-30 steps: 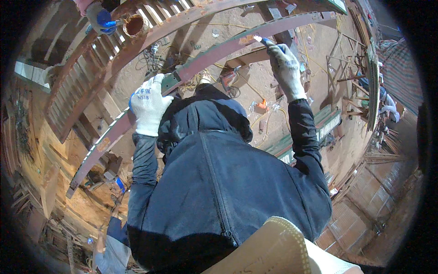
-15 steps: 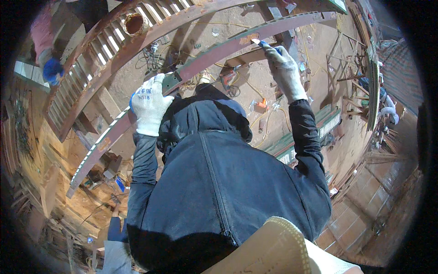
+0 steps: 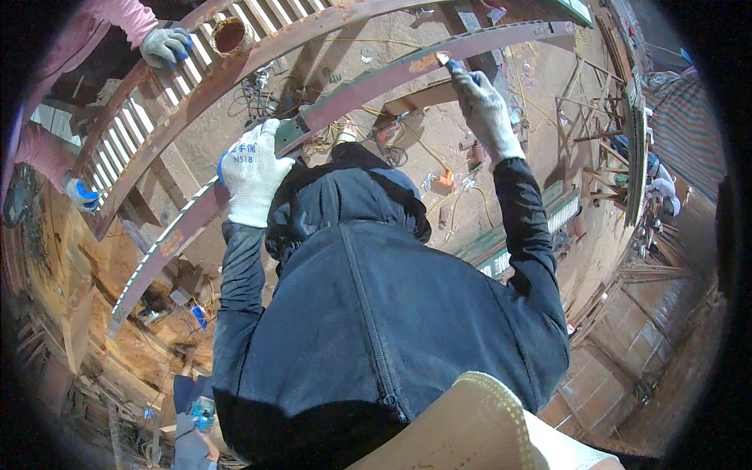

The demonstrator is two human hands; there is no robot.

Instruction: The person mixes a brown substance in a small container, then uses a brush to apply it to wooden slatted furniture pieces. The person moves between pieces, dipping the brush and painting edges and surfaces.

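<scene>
A long curved beam (image 3: 376, 92), dull mauve with tan patches, arcs across the view ahead of me. My left hand (image 3: 256, 166), in a white knitted glove with blue on the palm side, grips its upper edge beside a dark green joint plate (image 3: 293, 131). My right hand (image 3: 484, 106), gloved alike, is closed round a small putty knife (image 3: 444, 59). The pale tip of the knife lies at a tan patch (image 3: 424, 63) on the beam's face. Most of its handle is hidden in my fingers.
Beyond the beam stands a slatted curved frame (image 3: 176, 106) with a rusty pipe end (image 3: 232, 36). A co-worker's gloved hands (image 3: 166, 47) rest on it. Cables, a red power drill (image 3: 387, 135) and an orange tool (image 3: 445, 179) lie on the floor. Another person holds a teal tool (image 3: 202, 413) at lower left.
My right hand has shifted slightly up the picture with the putty knife. My left hand stays on the beam. The co-worker in pink has come further in, both hands now on the slatted frame.
</scene>
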